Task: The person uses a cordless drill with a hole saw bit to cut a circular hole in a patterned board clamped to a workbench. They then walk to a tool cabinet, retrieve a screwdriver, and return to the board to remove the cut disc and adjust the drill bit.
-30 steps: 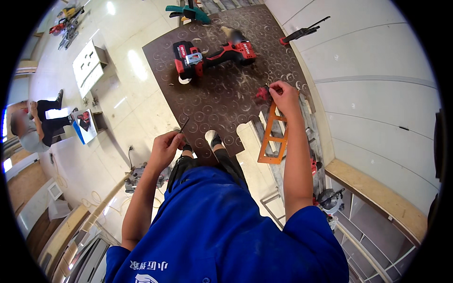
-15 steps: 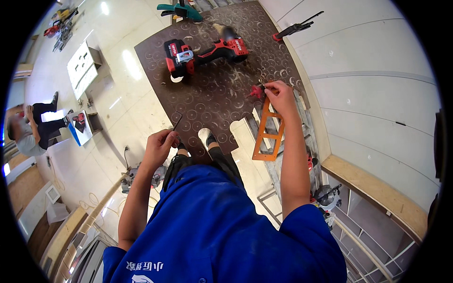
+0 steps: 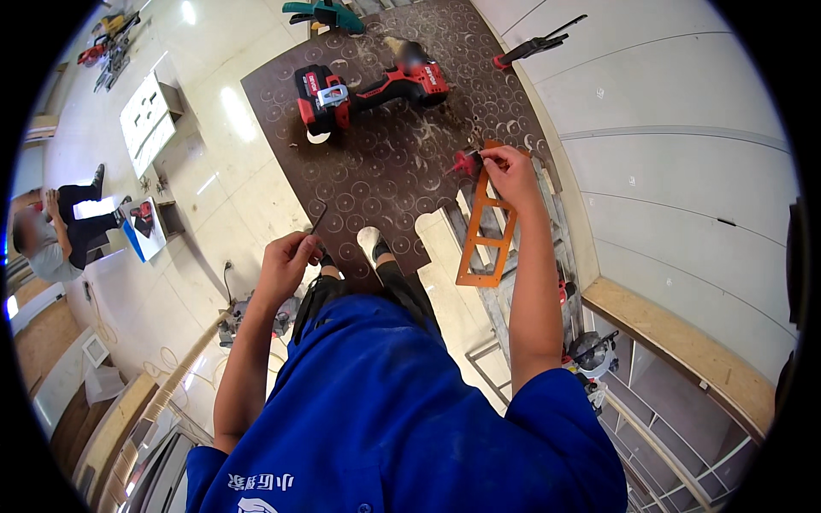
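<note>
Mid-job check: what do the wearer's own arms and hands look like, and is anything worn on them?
The left hand and right hand are bare; I see no gloves, watch or cables. The forearms are uncovered. The left sleeve and right sleeve are short and blue.

The left hand (image 3: 284,267) holds a thin, dark, bent rod (image 3: 319,216), probably a hex key. The right hand (image 3: 511,178) pinches a small red-and-black piece (image 3: 466,162) and overlaps a flat orange windowed frame (image 3: 489,243). A red-and-black cordless power tool (image 3: 373,96) lies on a dark brown, circle-patterned board (image 3: 376,175), near a teal-and-black clamp (image 3: 329,15).
</note>
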`<state>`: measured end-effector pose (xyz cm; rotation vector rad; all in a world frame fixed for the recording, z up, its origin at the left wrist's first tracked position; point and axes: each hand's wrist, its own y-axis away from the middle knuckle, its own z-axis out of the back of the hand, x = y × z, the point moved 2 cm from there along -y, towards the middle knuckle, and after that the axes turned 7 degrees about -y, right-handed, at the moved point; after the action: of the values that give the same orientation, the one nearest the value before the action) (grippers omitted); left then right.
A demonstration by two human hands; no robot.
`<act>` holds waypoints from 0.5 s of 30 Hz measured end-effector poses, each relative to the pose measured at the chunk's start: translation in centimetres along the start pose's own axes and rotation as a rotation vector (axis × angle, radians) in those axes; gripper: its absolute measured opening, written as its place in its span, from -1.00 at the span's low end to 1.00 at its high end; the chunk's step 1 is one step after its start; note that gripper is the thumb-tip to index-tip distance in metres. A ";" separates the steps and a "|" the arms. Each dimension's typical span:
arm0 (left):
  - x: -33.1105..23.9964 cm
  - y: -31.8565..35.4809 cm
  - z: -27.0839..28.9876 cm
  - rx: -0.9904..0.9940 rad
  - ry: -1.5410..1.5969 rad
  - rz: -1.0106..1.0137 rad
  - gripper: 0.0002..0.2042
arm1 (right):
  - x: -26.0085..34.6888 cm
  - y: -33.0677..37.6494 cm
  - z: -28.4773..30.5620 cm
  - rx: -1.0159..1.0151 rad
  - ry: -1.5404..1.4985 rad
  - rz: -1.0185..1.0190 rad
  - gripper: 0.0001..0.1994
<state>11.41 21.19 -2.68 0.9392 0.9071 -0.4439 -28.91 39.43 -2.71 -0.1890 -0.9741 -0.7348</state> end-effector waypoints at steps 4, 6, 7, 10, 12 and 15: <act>0.1 0.2 0.0 0.000 0.003 -0.003 -0.73 | 0.0 0.1 -0.1 -0.008 -0.017 -0.023 -0.82; 0.0 0.3 -0.1 0.001 0.001 0.001 -0.73 | 0.0 0.1 -0.1 -0.012 -0.021 -0.026 -0.81; 0.0 0.3 -0.1 0.001 -0.001 0.004 -0.73 | 0.0 0.2 0.0 -0.012 -0.020 -0.027 -0.81; 0.1 0.5 -0.1 -0.002 -0.004 0.014 -0.73 | -0.1 0.1 -0.2 -0.026 -0.037 -0.031 -0.80; 0.1 0.6 -0.1 -0.005 -0.004 0.016 -0.73 | -0.2 0.0 -0.2 -0.040 -0.047 -0.022 -0.78; 0.3 0.7 -0.2 -0.004 0.011 0.005 -0.73 | -0.5 -0.2 -0.3 -0.052 -0.045 0.001 -0.76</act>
<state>11.98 21.76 -2.61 0.9409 0.9154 -0.4322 -29.00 39.40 -3.34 -0.2522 -0.9982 -0.7576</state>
